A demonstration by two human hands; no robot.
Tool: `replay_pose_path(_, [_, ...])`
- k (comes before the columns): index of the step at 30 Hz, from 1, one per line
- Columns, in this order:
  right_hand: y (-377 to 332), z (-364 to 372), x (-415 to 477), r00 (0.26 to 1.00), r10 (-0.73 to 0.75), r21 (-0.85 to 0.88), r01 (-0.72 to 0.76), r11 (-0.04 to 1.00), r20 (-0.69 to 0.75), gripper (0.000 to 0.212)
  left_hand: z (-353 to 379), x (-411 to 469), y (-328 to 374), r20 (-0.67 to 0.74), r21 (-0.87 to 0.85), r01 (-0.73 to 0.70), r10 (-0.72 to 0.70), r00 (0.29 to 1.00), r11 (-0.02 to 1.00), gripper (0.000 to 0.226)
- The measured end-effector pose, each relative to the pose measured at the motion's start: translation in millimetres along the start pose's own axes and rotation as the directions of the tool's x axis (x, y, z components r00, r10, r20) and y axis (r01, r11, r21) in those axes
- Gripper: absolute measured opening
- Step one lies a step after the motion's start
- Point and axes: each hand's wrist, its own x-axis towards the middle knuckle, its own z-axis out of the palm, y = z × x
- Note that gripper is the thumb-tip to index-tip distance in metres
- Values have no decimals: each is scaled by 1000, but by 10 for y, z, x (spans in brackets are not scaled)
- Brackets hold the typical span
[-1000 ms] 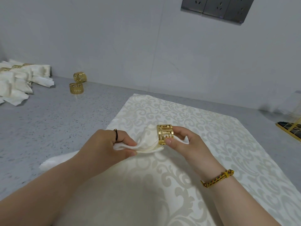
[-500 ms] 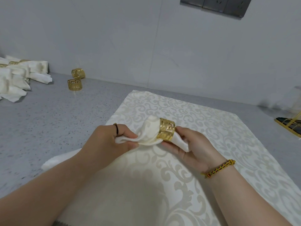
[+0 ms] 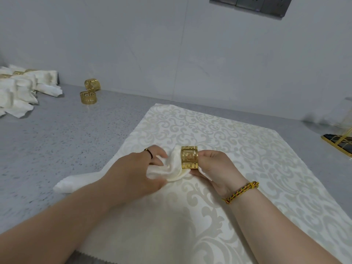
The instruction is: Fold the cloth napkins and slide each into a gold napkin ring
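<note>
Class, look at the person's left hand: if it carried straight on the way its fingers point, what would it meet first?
Probably the gold cut-out metal napkin ring held by the right hand. The left hand points rightward, gripping the bunched white cloth napkin threaded through that ring; depth is hard to judge.

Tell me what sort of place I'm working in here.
Probably a kitchen or dining prep counter: a speckled grey countertop against a plain wall with outlets, a damask cloth spread flat, and finished ringed napkins piled at far left beside spare gold rings.
</note>
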Motion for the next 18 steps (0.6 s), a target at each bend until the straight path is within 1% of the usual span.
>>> replay_pose_path(2, [-7,0,-15,1000,-4,6,4,1000,4,14,-26,22,50,20,27,34,-34,999,999,77])
replay_pose_path(3, [-7,4,-25,1000,-9,5,9,1000,0,15,-32,46,94,19,66,16,-17,1000,998,93])
replay_pose_path(4, [-5,11,-35,1000,-18,7,18,1000,-4,16,-32,70,164,24,139,-29,26,999,990,103])
replay_pose_path(5, [-5,19,-41,1000,-28,14,28,1000,-7,17,-10,118,244,25,219,-87,83,996,972,108])
replay_pose_path(6, [-7,26,-57,999,-38,19,38,999,-7,19,36,172,326,25,282,-142,141,990,949,108])
replay_pose_path(8, [-1,17,-72,998,-57,3,57,998,-2,27,163,290,434,27,356,-192,196,980,914,97])
replay_pose_path(9, [3,7,-77,998,-66,-24,66,998,1,30,229,337,446,10,360,-179,188,982,916,85])
replay_pose_path(10, [11,2,-83,997,-75,-55,75,996,5,32,290,371,430,-19,353,-162,180,984,922,69])
replay_pose_path(12, [27,5,-80,996,-92,-98,93,991,12,30,355,374,383,-101,307,-127,165,981,943,35])
replay_pose_path(13, [36,11,-75,995,-97,-105,97,990,10,28,368,370,360,-136,272,-115,156,978,956,25])
replay_pose_path(15, [57,28,-77,995,-103,-98,103,990,10,26,379,349,352,-173,232,-88,130,976,969,16])
replay_pose_path(18, [58,27,-91,987,-161,-70,161,985,3,34,398,340,371,-227,220,-52,103,968,974,17])
